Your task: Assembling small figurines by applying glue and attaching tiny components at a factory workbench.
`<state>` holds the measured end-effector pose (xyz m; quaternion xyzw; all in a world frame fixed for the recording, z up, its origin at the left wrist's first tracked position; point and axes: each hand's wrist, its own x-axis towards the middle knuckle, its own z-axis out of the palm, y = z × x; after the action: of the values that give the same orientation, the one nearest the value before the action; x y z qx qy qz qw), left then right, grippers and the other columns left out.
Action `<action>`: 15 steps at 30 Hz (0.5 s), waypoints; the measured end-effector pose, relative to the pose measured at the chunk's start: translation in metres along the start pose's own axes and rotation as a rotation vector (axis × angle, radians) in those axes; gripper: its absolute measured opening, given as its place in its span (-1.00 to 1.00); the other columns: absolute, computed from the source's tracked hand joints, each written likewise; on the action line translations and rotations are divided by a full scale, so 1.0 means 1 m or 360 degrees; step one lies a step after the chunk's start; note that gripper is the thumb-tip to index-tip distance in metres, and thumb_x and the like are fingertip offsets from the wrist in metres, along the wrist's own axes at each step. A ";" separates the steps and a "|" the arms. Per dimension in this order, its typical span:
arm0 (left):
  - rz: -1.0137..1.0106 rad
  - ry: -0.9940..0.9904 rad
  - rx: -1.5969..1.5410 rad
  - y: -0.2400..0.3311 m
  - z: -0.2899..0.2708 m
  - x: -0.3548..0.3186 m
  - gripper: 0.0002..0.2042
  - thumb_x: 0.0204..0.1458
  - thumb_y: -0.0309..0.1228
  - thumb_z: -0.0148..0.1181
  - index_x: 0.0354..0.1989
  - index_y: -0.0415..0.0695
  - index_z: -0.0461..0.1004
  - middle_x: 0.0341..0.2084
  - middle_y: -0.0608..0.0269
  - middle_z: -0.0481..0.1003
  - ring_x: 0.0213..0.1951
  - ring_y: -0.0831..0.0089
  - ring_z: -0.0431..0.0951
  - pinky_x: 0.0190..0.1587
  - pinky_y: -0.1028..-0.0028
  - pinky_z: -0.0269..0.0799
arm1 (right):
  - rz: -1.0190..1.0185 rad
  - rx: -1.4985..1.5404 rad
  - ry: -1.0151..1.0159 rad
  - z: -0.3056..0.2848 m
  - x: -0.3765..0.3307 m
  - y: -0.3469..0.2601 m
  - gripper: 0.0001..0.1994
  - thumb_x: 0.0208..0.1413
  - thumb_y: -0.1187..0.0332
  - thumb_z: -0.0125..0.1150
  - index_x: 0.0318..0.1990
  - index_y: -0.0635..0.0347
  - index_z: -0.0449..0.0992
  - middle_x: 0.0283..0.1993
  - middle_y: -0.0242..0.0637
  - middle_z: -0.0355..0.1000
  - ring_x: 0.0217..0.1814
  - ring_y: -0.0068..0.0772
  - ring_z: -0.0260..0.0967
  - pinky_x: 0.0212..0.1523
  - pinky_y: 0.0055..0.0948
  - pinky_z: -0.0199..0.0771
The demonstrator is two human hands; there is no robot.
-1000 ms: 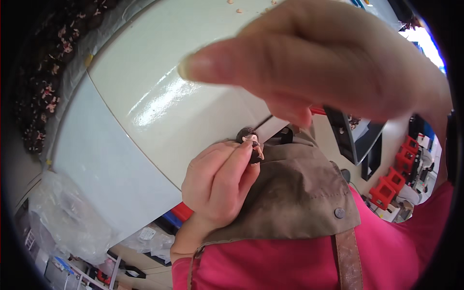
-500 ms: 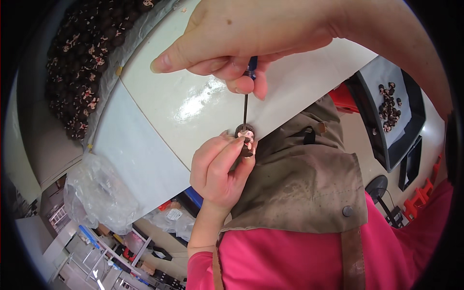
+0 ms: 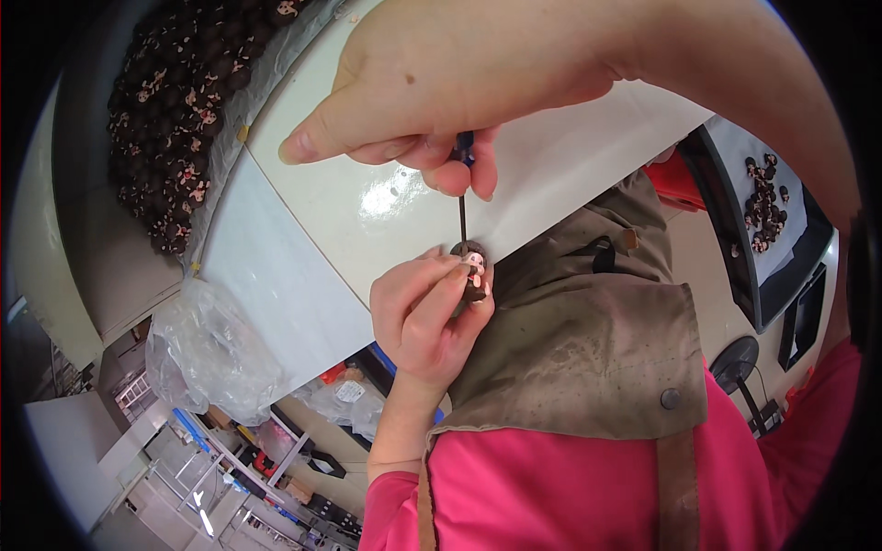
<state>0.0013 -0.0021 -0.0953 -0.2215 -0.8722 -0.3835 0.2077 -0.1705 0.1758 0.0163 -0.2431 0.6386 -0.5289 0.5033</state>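
A small doll figurine (image 3: pixel 475 268) with a dark brown head and a pale face is pinched upright in the fingers of my left hand (image 3: pixel 423 312), close to the table edge. Above it, my right hand (image 3: pixel 432 101) is closed around the blue handle of a screwdriver (image 3: pixel 462 213), with the thumb sticking out to the left. The thin dark shaft points straight down, and its tip meets the top of the figurine's head. Part of the handle is hidden inside my right fingers, and the figurine's back is covered by my left hand.
Many similar brown pieces (image 3: pixel 175 119) fill a plastic-lined box at the far left. The white table (image 3: pixel 322 220) spreads behind my hands. Crumpled clear plastic (image 3: pixel 211 354) hangs at its left corner. A dark tray (image 3: pixel 726 220) with several figurines stands at the right; a brown apron (image 3: pixel 570 358) covers my lap.
The whole view has shifted slightly, so the surroundings sit further right. Both hands keep their grips, and the screwdriver tip stays at the figurine's head.
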 end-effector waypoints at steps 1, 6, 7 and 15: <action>0.0003 -0.0006 -0.0008 -0.001 0.001 -0.002 -0.54 -0.36 -0.65 0.44 -0.20 -0.11 0.46 -0.32 0.22 0.49 -0.32 0.32 0.48 -0.24 0.41 0.54 | -0.0042 0.0128 0.0002 0.004 0.002 0.007 -0.74 0.16 0.18 0.01 -0.37 0.21 0.38 -0.50 -0.28 0.33 -0.47 -0.39 0.38 -0.42 -0.37 0.35; -0.0027 0.0105 -0.0021 -0.002 0.002 -0.002 -0.57 -0.36 -0.61 0.46 -0.22 -0.15 0.47 -0.33 0.22 0.50 -0.31 0.30 0.50 -0.22 0.38 0.55 | -0.0197 0.0396 0.0002 0.019 -0.001 0.015 -0.76 0.12 0.24 0.16 -0.46 0.19 0.36 -0.58 -0.23 0.27 -0.51 -0.28 0.36 -0.55 -0.39 0.34; -0.0045 0.0118 0.0007 -0.001 -0.001 -0.005 -0.57 -0.36 -0.61 0.46 -0.22 -0.15 0.47 -0.33 0.22 0.50 -0.31 0.30 0.50 -0.22 0.38 0.55 | -0.0223 0.0307 0.0003 0.021 -0.005 0.011 -0.77 0.12 0.25 0.16 -0.46 0.20 0.39 -0.59 -0.23 0.28 -0.52 -0.28 0.35 -0.56 -0.39 0.33; -0.0090 -0.0036 0.0119 0.005 -0.017 -0.001 -0.57 -0.30 -0.41 0.51 -0.23 -0.14 0.44 -0.32 0.16 0.51 -0.30 0.27 0.52 -0.11 0.27 0.57 | -0.0370 -0.0279 0.0214 0.043 -0.044 0.020 -0.75 0.15 0.27 0.19 -0.46 0.26 0.55 -0.65 -0.25 0.36 -0.59 -0.29 0.34 -0.59 -0.44 0.28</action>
<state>0.0077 -0.0122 -0.0824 -0.1932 -0.8941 -0.3537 0.1951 -0.1104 0.2006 0.0182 -0.3226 0.6821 -0.5409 0.3717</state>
